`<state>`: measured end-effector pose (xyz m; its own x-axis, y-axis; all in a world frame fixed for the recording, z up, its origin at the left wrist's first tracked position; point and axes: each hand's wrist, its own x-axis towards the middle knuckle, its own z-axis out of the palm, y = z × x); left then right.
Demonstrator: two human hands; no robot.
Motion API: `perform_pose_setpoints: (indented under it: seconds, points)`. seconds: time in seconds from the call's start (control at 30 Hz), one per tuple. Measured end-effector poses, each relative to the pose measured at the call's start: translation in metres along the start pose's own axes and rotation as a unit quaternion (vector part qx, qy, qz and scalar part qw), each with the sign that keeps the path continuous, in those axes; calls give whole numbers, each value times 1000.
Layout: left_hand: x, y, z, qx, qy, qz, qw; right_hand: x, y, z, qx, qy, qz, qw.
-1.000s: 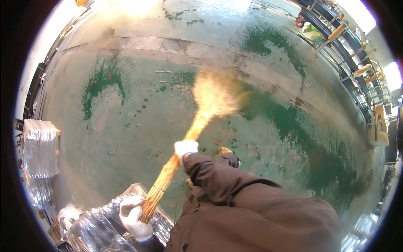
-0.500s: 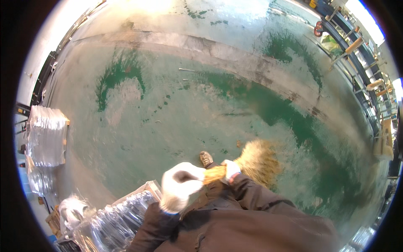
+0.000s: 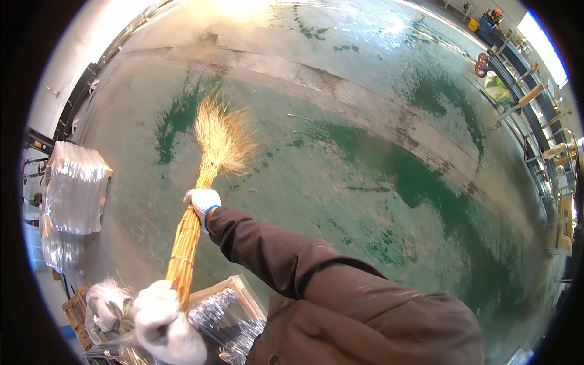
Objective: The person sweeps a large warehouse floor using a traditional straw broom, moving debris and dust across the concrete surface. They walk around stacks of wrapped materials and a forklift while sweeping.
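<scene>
A straw broom (image 3: 187,240) stretches ahead of me on the left, its handle a bound bundle of yellow stalks. The splayed bristles (image 3: 224,137) point away from me over the green floor; whether they touch it I cannot tell. My right hand (image 3: 203,201), in a white glove with a blue cuff edge, is wrapped round the stalks just below the bristles, its arm reaching across to the left. Nearer to me, my left hand (image 3: 164,322), also white-gloved, is closed round the handle's end, above a plastic-wrapped load.
The wrapped load in a wooden frame (image 3: 243,298) stands close at lower left, with crumpled clear plastic (image 3: 106,307) beside it. Farther left is a film-wrapped stack (image 3: 76,188). A metal rack with rollers (image 3: 529,97) runs along the right. Pale dust streaks the green floor (image 3: 328,201).
The broom has swung from my right side across to the left, bristles now pointing ahead. Both hands have moved left with it, and my right arm now stretches across.
</scene>
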<state>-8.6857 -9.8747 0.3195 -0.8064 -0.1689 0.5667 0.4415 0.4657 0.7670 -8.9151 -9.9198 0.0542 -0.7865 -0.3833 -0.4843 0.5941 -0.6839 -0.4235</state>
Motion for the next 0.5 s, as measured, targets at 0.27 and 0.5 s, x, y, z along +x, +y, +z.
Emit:
perform_pose_setpoints:
  seconds: [0.27, 0.5]
  points:
    - [47, -66, -119, -166, 6, 1, 986, -19, 21, -11, -192, 201, -70, 958]
    - [39, -200, -28, -357, -72, -304, 880, -61, -32, -233, -791, 199, -134, 562]
